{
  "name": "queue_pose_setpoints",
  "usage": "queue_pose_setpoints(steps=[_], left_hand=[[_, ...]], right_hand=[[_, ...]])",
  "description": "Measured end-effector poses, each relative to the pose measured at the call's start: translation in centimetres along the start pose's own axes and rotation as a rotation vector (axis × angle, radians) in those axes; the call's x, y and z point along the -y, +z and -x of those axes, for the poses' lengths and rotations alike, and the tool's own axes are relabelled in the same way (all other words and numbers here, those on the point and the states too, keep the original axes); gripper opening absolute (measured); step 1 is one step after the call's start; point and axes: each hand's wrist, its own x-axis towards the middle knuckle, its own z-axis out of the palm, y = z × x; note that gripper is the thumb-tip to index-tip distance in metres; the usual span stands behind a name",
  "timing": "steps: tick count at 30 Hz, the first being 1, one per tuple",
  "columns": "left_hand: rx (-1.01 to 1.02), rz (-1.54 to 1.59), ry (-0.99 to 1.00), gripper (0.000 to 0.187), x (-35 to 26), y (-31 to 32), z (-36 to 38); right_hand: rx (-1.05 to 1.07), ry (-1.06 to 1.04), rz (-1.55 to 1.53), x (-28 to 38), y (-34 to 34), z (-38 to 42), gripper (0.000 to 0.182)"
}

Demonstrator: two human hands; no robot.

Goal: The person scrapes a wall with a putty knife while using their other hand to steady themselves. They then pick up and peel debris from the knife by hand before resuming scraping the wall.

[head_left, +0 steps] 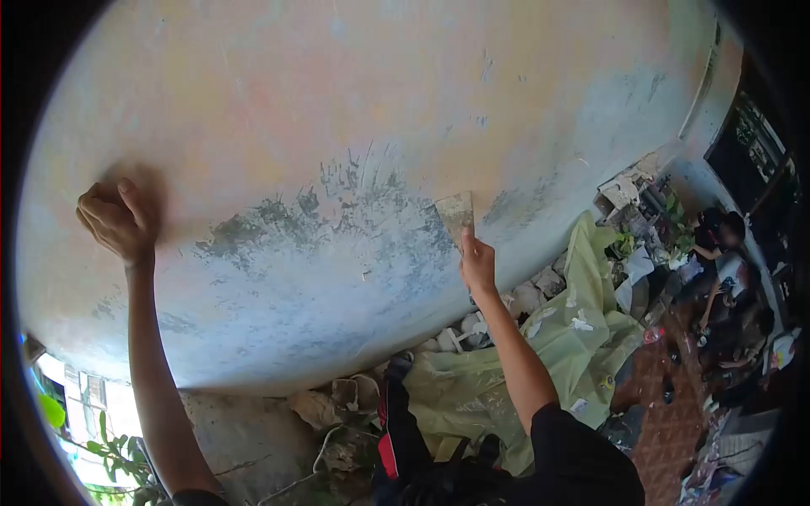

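**Head view: scraper up on the patchy wall, quick rundown**

So we've got the scraper in our right hand, just right of the middle of the frame, fingers wrapped round the handle and the wide end of the blade pointing up. The blade looks like it's lying against the wall, right between the big dark scuffed patch in the middle and a smaller dark patch off to the right. Our left hand is balled up in a fist at the left of the frame, up against the wall or very near it. No tool shows in it, but we can't tell if anything's tucked inside.

Step-wise, we'd call this mid-scrape, going by the blade placement and the scratchy marks around it. For the next stroke, we reckon it takes a firm grip, a low blade angle and even pressure so a corner doesn't gouge in.

Below the wall there's a crumpled green sheet beside some rubble, lower middle to right. Another person is over at the far right, well apart from our hands.
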Motion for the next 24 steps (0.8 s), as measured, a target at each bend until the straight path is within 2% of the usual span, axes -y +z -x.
queue_pose_setpoints(steps=[2, 3, 5, 8, 11, 14, 17, 18, 19, 21, 24], left_hand=[[-0.008, -0.032, 0.053, 0.047, 0.3, 0.0, -1.1], [0.009, -0.031, -0.006, 0.047, -1.2, -0.2, 1.3], [-0.018, -0.041, 0.041, 0.046, -0.7, -0.1, 0.4], [-0.027, -0.042, 0.046, 0.046, -0.4, 0.0, 0.0], [-0.014, -0.055, 0.067, 0.046, -0.3, 0.0, -0.1], [-0.025, -0.051, 0.075, 0.045, -0.6, 0.0, -0.2], [-0.022, -0.014, 0.05, 0.046, 0.1, 0.2, 0.2], [-0.042, -0.025, 0.056, 0.046, 0.2, 0.2, -0.1], [-0.024, -0.028, 0.046, 0.046, -0.2, 0.0, 0.0], [0.002, -0.024, 0.042, 0.046, -0.1, 0.0, -0.1], [-0.03, -0.015, 0.078, 0.046, 0.1, 0.2, 0.2]], right_hand=[[-0.073, -0.199, 0.063, 0.7, 1.0, -1.1, 0.055], [-0.067, -0.208, 0.124, 2.8, -1.6, -2.4, 0.055], [0.043, -0.254, 0.017, 6.9, -1.0, -3.1, 0.055], [0.013, -0.319, 0.162, 2.6, -1.4, -1.7, 0.054], [-0.027, -0.322, 0.269, 2.9, -1.2, -1.0, 0.054], [0.006, -0.267, 0.218, 8.2, -0.7, -1.6, 0.054], [-0.037, -0.332, 0.234, 4.3, -0.3, -1.2, 0.055], [-0.017, -0.233, 0.252, 2.5, -0.5, -0.8, 0.055], [-0.009, -0.24, 0.243, 2.8, -0.5, -0.6, 0.055], [0.014, -0.111, 0.268, 3.3, -0.9, 0.0, 0.055], [0.011, -0.125, 0.251, 3.7, -1.1, -0.1, 0.055]])
